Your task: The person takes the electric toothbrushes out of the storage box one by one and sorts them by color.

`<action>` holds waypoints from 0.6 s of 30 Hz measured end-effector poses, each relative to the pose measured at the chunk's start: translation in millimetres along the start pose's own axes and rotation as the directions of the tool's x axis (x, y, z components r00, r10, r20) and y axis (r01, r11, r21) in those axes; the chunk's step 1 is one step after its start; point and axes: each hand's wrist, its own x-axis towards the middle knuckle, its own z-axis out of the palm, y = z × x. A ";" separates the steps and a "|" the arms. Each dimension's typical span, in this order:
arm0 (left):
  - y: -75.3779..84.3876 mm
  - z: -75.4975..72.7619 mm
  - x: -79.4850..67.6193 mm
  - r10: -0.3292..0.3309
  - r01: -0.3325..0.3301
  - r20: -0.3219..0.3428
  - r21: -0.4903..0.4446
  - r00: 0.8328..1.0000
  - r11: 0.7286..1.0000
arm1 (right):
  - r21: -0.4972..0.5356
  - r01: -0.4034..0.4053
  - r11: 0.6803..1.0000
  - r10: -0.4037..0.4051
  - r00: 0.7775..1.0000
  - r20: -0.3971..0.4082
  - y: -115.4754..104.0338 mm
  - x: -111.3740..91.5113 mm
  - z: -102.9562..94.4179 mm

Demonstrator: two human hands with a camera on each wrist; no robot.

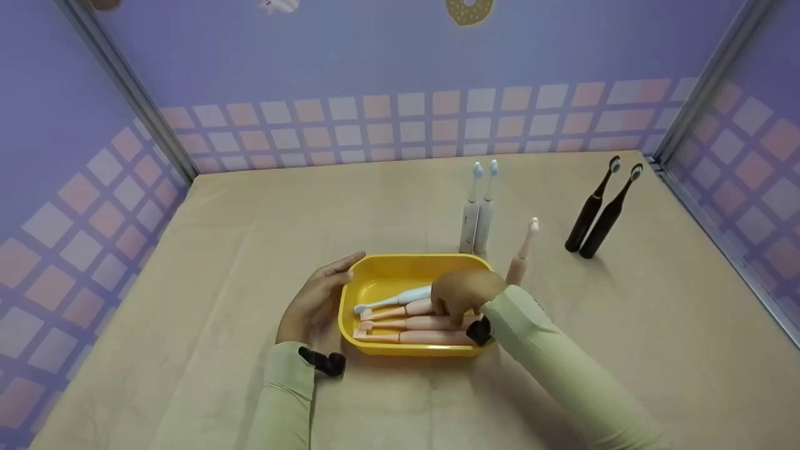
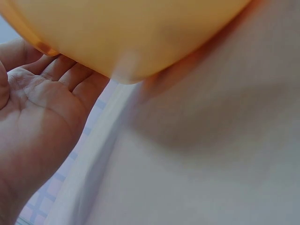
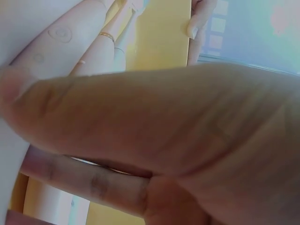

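Note:
Several electric toothbrushes lie side by side in a yellow tub (image 1: pixel 387 265), their heads toward its left end. One is light blue (image 1: pixel 412 295) and the others are pink (image 1: pixel 431 338). My left hand (image 1: pixel 315 300) holds the tub's left end, with the thumb over the rim and the fingers along the outside wall, seen from below in the left wrist view. Reaching in over the right end, my right hand (image 1: pixel 465 292) grips a pink toothbrush (image 3: pixel 61 35) by its handle between thumb and fingers. That hand covers the handle ends of the back brushes.
Just behind the tub's right corner stands an upright pink toothbrush (image 1: pixel 520 256). Two white toothbrushes (image 1: pixel 476 219) stand close together behind the tub. Farther right, two black toothbrushes (image 1: pixel 597 215) stand upright. A cream cloth (image 1: pixel 219 281) covers the table, with patterned walls around it.

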 end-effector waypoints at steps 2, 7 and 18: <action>-0.2 0.6 0.5 -0.002 0.002 -0.004 -0.003 1.000 1.000 | 0.001 0.010 1.000 -0.010 1.000 -0.003 0.3 -0.4 0.1; -1.2 0.9 1.0 -0.005 0.005 0.004 -0.025 1.000 1.000 | 0.017 0.031 0.999 -0.031 1.000 0.004 1.9 -1.5 0.0; -1.3 0.9 0.2 0.006 -0.006 0.005 -0.009 1.000 1.000 | 0.063 0.061 0.996 -0.062 0.998 0.022 7.9 -2.2 -1.0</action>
